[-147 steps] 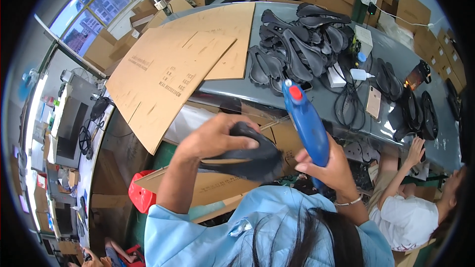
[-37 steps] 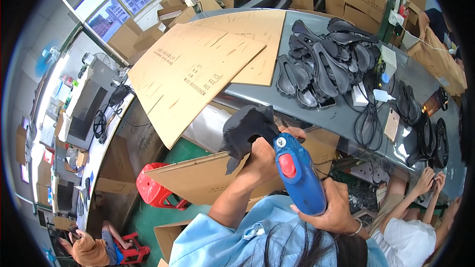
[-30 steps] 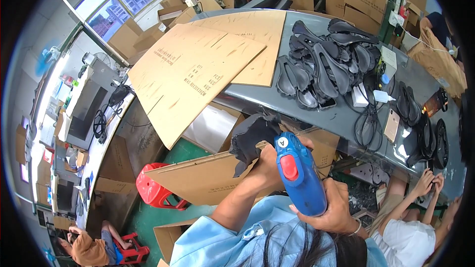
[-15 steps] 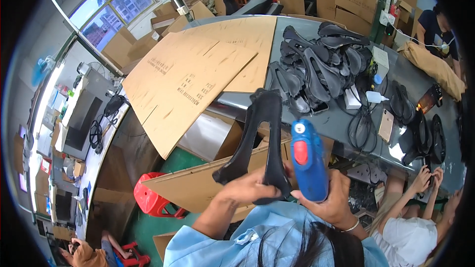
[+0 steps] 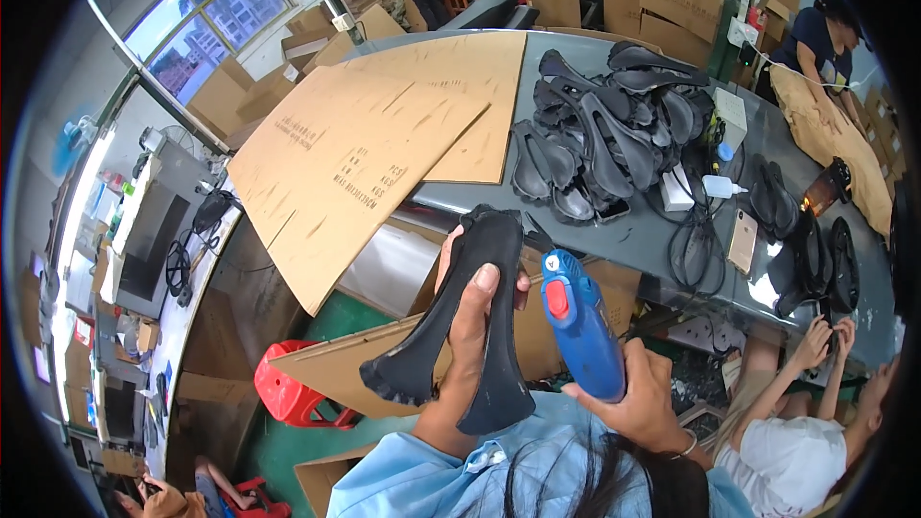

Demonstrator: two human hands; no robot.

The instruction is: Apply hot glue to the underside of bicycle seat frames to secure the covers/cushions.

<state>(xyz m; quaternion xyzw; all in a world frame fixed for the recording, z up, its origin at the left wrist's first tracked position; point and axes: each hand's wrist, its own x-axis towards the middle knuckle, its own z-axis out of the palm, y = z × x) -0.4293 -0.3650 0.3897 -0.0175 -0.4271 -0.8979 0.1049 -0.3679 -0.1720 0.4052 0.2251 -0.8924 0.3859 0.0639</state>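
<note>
My left hand grips a black bicycle saddle. The thumb lies over its middle, and fingertips show past its far right edge. The saddle's narrow end points away from me, and its two broad wings come toward my chest. In my right hand is a blue handheld tool with a red button near its top end. Fingers wrap its lower part. The tool stands just right of the saddle, apart from it. What kind of tool it is, I cannot make out.
Beyond my hands, a heap of black saddles covers part of the grey table. Cardboard sheets overhang its left side. Cables, a phone and a bottle lie to the right. A red stool stands lower left; co-workers are at right.
My left hand has shifted from the saddle's near end up to its middle, and the saddle has come nearer and lower. The blue tool has moved slightly left and down, tilting.
</note>
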